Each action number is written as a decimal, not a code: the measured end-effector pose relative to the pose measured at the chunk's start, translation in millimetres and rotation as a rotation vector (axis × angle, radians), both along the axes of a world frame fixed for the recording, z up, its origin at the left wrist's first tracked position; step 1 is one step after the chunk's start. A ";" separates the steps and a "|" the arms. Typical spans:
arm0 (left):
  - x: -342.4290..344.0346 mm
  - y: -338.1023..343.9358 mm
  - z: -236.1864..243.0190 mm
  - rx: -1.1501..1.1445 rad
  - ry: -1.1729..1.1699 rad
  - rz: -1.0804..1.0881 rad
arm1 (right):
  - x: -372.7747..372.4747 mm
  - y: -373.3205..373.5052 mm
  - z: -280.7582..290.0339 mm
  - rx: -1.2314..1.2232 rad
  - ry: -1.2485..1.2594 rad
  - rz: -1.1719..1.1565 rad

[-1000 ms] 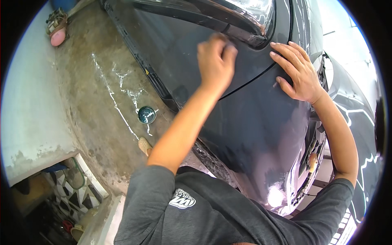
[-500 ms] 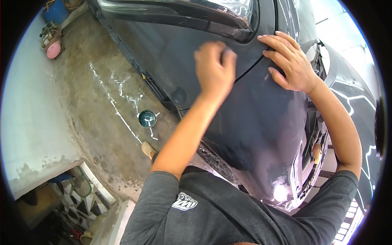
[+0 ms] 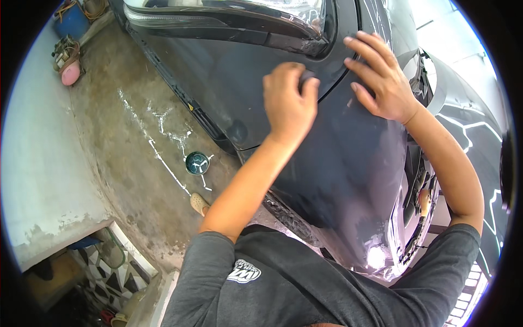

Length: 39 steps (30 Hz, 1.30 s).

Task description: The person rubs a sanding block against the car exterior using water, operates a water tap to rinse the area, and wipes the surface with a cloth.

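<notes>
My left hand [image 3: 290, 109] is closed around a small dark pad [image 3: 306, 79], which shows between its thumb and fingers. It is at the dark grey car panel [image 3: 234, 82], below the headlight [image 3: 229, 19]. The pad's underside is hidden by my hand. To the right, my right hand [image 3: 385, 84] is spread with nothing in it. Its fingertips lie over the panel seam next to the headlight's corner; whether they all touch the surface I cannot tell.
A round dark green bowl [image 3: 196, 163] of liquid stands on the concrete floor [image 3: 114, 152], near a beige clog [image 3: 198, 204] on a foot. At the back left are a blue drum [image 3: 72, 22] and a machine with a pink tank [image 3: 70, 73]. A pale wall [image 3: 38, 163] runs along the left.
My left hand has shifted slightly downward in the view with the pad. My right hand has slid a little left and upward, fingers still spread. The whole view has tilted slightly.
</notes>
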<state>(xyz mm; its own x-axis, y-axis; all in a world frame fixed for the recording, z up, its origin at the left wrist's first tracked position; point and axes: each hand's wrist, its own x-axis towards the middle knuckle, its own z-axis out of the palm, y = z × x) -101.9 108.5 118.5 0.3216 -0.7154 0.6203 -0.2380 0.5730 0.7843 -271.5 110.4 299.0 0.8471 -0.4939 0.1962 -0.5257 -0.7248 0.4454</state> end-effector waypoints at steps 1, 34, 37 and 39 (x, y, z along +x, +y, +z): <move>-11.5 7.2 7.5 -0.077 -0.034 0.002 | -1.7 -0.2 -2.0 -0.039 -0.041 -0.040; 38.8 -26.3 -104.6 0.282 0.326 0.124 | 10.0 0.2 0.5 0.024 0.057 -0.102; 22.5 4.6 -107.4 0.317 0.291 0.034 | 7.7 3.9 0.0 0.028 0.061 -0.124; 47.6 -40.7 -108.6 0.391 0.421 0.137 | 11.2 2.3 1.0 0.019 0.073 -0.135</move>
